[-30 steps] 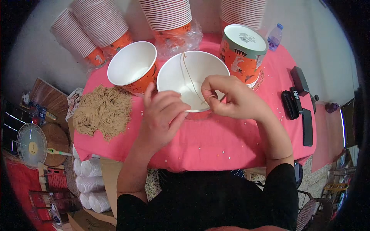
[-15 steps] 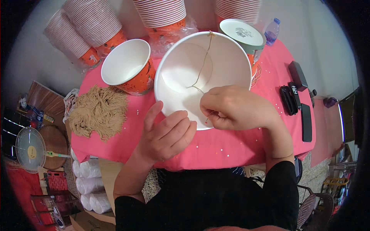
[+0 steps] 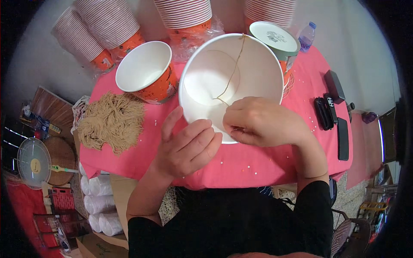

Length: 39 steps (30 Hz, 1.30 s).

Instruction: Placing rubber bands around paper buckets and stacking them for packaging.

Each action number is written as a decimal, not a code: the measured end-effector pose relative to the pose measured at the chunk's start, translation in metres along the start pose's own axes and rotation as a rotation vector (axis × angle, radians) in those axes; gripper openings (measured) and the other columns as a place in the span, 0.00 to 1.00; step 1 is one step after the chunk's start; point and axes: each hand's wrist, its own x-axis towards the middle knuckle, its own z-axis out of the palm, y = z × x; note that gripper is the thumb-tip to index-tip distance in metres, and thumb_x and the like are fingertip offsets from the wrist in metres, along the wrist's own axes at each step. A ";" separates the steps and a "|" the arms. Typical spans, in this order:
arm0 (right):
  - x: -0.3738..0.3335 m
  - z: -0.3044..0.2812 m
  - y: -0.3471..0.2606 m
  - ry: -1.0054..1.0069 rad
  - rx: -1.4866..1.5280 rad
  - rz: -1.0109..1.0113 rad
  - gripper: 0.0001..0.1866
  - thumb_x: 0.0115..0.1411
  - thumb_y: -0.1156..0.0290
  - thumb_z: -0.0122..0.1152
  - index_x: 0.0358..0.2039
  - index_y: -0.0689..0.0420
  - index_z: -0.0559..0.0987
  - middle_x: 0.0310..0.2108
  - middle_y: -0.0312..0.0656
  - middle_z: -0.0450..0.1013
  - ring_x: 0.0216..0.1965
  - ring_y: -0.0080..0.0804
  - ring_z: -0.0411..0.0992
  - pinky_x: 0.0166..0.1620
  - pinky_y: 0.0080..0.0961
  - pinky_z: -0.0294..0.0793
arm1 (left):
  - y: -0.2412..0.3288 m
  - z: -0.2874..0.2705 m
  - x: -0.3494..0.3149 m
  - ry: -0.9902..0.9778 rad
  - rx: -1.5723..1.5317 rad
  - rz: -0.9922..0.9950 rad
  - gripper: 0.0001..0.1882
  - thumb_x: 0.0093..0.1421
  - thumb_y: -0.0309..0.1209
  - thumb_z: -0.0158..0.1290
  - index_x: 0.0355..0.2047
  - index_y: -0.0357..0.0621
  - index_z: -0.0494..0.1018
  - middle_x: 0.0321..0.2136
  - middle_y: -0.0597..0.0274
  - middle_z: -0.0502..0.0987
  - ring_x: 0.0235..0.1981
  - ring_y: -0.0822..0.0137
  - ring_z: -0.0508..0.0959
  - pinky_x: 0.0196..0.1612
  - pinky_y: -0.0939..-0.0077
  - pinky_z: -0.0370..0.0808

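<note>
A large white paper tub (image 3: pixel 258 60) lies tipped with its mouth toward me. A thin tan string (image 3: pixel 235 69) runs from its far rim down across the inside. My right hand (image 3: pixel 262 120) is closed in a pinch on the string at the tub's near rim; its fingertips are partly hidden. My left hand (image 3: pixel 185 146) is at the near left rim, fingers curled against the tub and one finger raised along its side. What its fingertips press on is partly hidden.
Left of the tub stand an orange paper tub (image 3: pixel 165 81) and a heap of tan string (image 3: pixel 114 122) on the pink tablecloth (image 3: pixel 206 170). Stacked tubs (image 3: pixel 183 13) line the back. A lidded tub (image 3: pixel 275 38), a bottle (image 3: pixel 306 36) and dark objects (image 3: pixel 343 137) are at the right.
The white tub has shifted slightly right and turned a little, its string's far end moving right with it. Both hands stay at the near rim, almost unmoved.
</note>
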 end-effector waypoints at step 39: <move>0.017 0.002 0.009 0.197 -0.002 0.159 0.05 0.54 0.77 0.59 0.32 0.62 0.78 0.26 0.42 0.76 0.27 0.32 0.73 0.33 0.27 0.72 | -0.018 0.019 -0.012 0.353 -1.186 -1.022 0.03 0.63 0.23 0.49 0.34 0.35 0.70 0.39 0.55 0.75 0.27 0.74 0.76 0.28 0.81 0.74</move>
